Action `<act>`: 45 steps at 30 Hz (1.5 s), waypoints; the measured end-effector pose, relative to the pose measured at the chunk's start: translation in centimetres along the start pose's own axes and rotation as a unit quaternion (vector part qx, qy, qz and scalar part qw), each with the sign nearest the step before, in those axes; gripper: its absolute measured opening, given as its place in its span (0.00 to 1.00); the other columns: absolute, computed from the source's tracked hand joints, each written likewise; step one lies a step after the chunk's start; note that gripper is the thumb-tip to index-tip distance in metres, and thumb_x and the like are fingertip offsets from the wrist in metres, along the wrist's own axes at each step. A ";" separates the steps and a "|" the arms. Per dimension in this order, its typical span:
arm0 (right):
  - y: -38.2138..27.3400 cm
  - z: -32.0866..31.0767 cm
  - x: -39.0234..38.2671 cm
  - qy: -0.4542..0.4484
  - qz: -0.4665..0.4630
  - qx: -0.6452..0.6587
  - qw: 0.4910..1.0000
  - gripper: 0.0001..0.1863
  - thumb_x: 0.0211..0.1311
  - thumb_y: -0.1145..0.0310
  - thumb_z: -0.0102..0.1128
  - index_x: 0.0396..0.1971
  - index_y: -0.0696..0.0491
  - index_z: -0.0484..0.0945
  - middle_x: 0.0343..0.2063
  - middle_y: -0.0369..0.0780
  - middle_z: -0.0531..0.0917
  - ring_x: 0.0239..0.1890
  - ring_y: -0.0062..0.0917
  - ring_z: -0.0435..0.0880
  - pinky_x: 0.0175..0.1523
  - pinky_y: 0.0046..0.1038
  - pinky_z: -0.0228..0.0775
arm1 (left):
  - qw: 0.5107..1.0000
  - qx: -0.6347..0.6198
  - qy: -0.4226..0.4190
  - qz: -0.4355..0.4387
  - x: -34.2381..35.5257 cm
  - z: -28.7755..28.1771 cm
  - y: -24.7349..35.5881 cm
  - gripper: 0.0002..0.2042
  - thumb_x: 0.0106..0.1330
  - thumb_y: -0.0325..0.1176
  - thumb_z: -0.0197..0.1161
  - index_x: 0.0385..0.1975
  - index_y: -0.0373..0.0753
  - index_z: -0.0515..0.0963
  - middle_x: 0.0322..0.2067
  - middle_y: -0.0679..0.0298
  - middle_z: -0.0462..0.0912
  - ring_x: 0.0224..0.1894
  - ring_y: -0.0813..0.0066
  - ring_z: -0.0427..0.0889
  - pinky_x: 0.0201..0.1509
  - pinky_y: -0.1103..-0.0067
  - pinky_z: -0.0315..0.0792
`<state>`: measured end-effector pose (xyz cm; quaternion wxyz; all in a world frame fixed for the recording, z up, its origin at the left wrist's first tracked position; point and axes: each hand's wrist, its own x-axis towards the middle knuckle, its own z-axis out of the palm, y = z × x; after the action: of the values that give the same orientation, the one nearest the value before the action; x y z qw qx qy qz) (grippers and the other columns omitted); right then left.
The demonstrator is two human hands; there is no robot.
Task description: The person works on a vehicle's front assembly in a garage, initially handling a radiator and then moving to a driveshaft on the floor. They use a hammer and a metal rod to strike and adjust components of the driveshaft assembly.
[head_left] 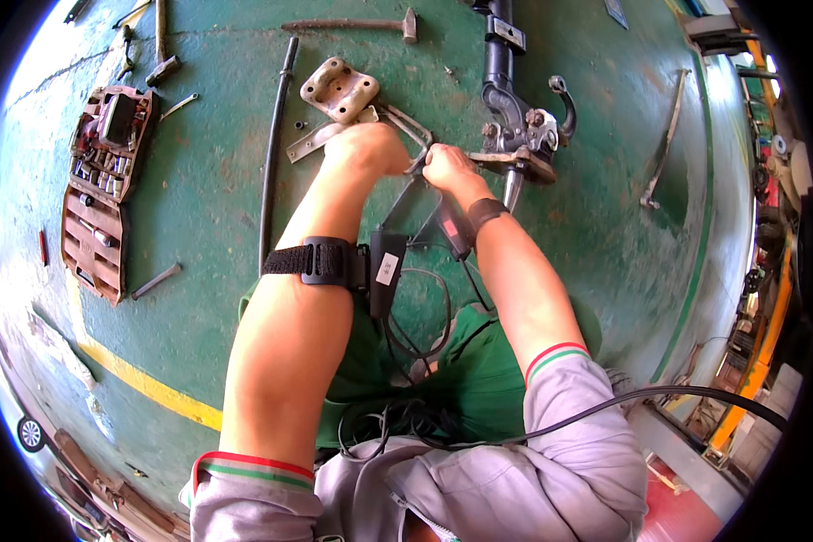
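Note:
Both my hands are low over the green floor, close together. My left hand (367,148) is closed with its fingers curled under; what it grips is hidden. Just beyond it lies a flat metal strip (311,143), partly covered by the hand. My right hand (449,168) is closed at the bend of a U-bolt (408,123), whose legs run away toward a plate. That thick pale bracket plate (339,90) has several holes and rests ahead of my left hand. To the right of my right hand stands a dark axle end with a steering knuckle (524,131).
A long dark bar (277,154) lies left of my hands, a hammer (352,24) at the far side. A brown tool tray (95,221) with sockets is at left, near a bolt (156,281). A thin rod (667,140) lies at right. Cables (443,312) hang between my forearms.

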<state>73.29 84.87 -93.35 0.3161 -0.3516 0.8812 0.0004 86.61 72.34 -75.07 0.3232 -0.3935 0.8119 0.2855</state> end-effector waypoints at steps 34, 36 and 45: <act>-6.3 6.9 -8.0 -0.118 -0.267 -0.118 0.949 0.16 0.52 0.68 0.59 0.42 0.57 0.78 0.35 0.47 0.85 0.40 0.40 0.85 0.45 0.37 0.78 | 0.997 0.064 -0.031 0.014 -0.6 1.1 1.8 0.17 0.52 0.36 0.63 0.43 0.42 0.84 0.47 0.57 0.83 0.53 0.63 0.81 0.53 0.72 0.75; -7.0 7.7 -7.6 -0.055 -0.371 -0.051 0.925 0.21 0.51 0.68 0.60 0.47 0.56 0.72 0.32 0.49 0.83 0.38 0.43 0.84 0.42 0.41 0.78 | 0.998 0.049 -0.008 0.031 -0.3 1.8 1.0 0.17 0.53 0.36 0.63 0.43 0.43 0.84 0.48 0.57 0.83 0.53 0.63 0.81 0.53 0.71 0.75; -2.3 24.8 -2.6 -0.001 -0.308 0.440 0.844 0.14 0.64 0.66 0.46 0.39 0.61 0.74 0.37 0.53 0.79 0.38 0.43 0.85 0.42 0.39 0.79 | 0.997 0.063 -0.024 0.047 -2.2 1.0 2.4 0.17 0.53 0.36 0.63 0.43 0.42 0.84 0.47 0.59 0.84 0.51 0.64 0.82 0.51 0.72 0.76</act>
<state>89.93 90.24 -111.24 0.4227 -0.4286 0.6351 -0.4840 85.96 75.33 -73.53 0.3532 -0.3266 0.8380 0.2577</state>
